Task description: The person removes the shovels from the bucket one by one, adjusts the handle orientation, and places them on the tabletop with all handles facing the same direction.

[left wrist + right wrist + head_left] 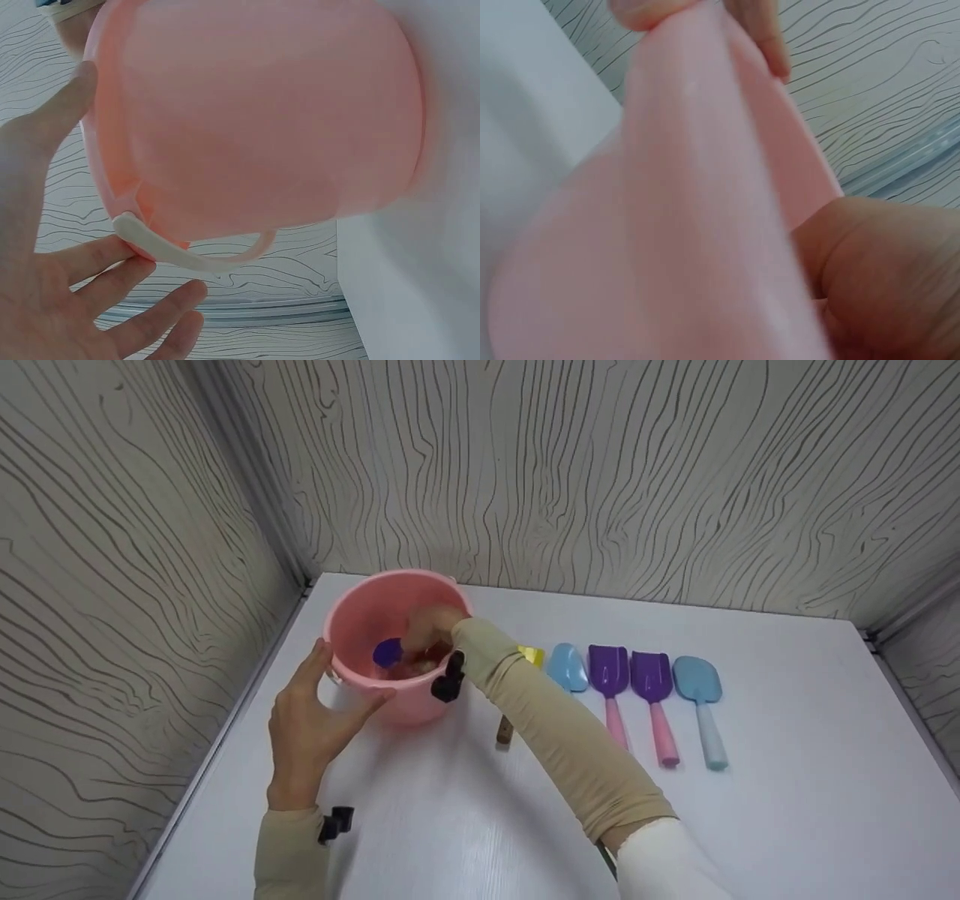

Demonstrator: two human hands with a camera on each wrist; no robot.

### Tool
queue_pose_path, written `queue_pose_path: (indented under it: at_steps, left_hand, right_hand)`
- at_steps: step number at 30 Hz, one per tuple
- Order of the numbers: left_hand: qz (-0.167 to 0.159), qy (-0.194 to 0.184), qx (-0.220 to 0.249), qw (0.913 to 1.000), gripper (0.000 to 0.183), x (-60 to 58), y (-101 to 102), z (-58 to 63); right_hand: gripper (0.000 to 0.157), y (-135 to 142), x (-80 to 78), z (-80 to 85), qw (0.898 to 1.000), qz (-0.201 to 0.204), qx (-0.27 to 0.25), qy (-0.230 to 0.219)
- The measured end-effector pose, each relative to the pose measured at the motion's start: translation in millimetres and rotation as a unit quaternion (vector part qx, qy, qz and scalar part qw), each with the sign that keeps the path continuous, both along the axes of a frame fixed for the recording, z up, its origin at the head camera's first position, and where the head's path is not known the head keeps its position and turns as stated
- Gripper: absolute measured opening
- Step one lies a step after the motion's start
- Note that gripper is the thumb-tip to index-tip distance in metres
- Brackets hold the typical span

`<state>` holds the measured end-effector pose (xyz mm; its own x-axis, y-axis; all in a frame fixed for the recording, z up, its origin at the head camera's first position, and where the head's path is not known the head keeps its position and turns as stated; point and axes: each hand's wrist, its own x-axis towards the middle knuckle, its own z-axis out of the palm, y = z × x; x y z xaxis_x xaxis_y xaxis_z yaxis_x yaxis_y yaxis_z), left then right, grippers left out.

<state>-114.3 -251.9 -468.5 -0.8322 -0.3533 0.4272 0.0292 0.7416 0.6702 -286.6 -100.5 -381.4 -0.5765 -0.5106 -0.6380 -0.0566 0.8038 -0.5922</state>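
Observation:
A pink bucket [420, 701] with a white handle [202, 259] stands on the white table at the back left. My left hand [304, 727] touches its rim from outside, thumb on the near edge and fingertips at the left side, the fingers spread and fairly straight. Over the right rim reaches my right hand [433, 626], down inside the bucket; its fingertips are hidden, and I cannot tell what it holds. Beside that hand in the bucket shows a dark purple piece [388, 652]. Under the right hand, other items are mostly covered.
To the right lie a light blue scoop [568, 667], two purple shovels [609, 669] with pink handles, and a blue shovel [697, 679] in a row. My right forearm partly covers a yellow tool [532, 655]; a brown handle end [505, 732] lies nearby. Wood-patterned walls enclose the table.

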Motion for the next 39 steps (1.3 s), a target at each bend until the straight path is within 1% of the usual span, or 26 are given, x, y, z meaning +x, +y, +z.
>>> queue_pose_path:
  at_steps: [3,5,6,10,16,18,19,22,23,25,30,32,35,36,39]
  left_hand:
    - [0.0,0.007,-0.003,1.0,0.114,-0.7,1,0.3]
    - [0.001,0.015,-0.009,0.9999,0.115,-1.3,1,0.3]
    - [0.001,0.017,-0.013,0.9998,0.115,-1.6,1,0.3]
    - [0.002,0.018,-0.023,0.9996,0.114,-2.4,2,0.4]
    - [0.006,0.004,-0.019,0.9998,0.112,-1.6,1,1.1]
    - [0.007,0.003,-0.018,0.9998,0.112,-1.6,0,1.8]
    - [0.008,0.002,-0.019,0.9998,0.112,-1.5,0,1.8]
    - [0.006,0.003,-0.021,0.9998,0.113,-1.4,0,2.2]
    - [0.004,0.003,-0.021,0.9998,0.113,-1.3,0,2.2]
    - [0.002,0.004,-0.021,0.9998,0.112,-1.5,0,1.9]
    - [0.002,0.005,-0.016,0.9999,0.111,-3.6,-3,0.8]
    - [0.001,0.005,-0.014,0.9999,0.111,-4.4,-4,0.3]
    - [0.003,0.002,-0.01,0.9999,0.111,-4.1,-5,-0.1]
    - [0.004,0.0,-0.01,0.9999,0.111,-3.8,-5,0.2]
    - [0.01,-0.004,-0.01,0.9999,0.112,-2.6,-8,2.0]
  right_hand:
    - [0.031,5,0.3,9.0,0.999,-0.001,-0.022,-0.029]
    - [0.034,8,0.2,13.6,0.999,0.016,-0.03,-0.023]
    - [0.035,10,-0.2,15.2,0.999,0.017,-0.035,-0.021]
    - [0.037,16,-3.5,18.3,0.998,0.04,-0.05,-0.008]
    - [0.031,23,-9.0,20.3,0.995,0.045,-0.092,-0.013]
    - [0.029,27,-10.3,22.1,0.993,0.054,-0.101,-0.002]
    - [0.029,29,-10.6,23.1,0.993,0.06,-0.102,0.012]
    - [0.029,36,-10.3,26.2,0.99,0.068,-0.097,0.071]
    - [0.028,39,-9.8,27.3,0.99,0.065,-0.094,0.086]
    - [0.024,44,-8.9,29.2,0.989,0.057,-0.095,0.101]
    - [0.009,59,-8.2,34.2,0.988,0.034,-0.117,0.093]
    - [0.016,67,-9.1,35.8,0.986,0.021,-0.131,0.097]
    - [0.03,81,-9.3,37.7,0.982,0.001,-0.157,0.105]
    - [0.033,85,-9.2,37.9,0.98,-0.004,-0.167,0.105]
    - [0.034,97,-8.6,39.0,0.976,-0.018,-0.189,0.105]
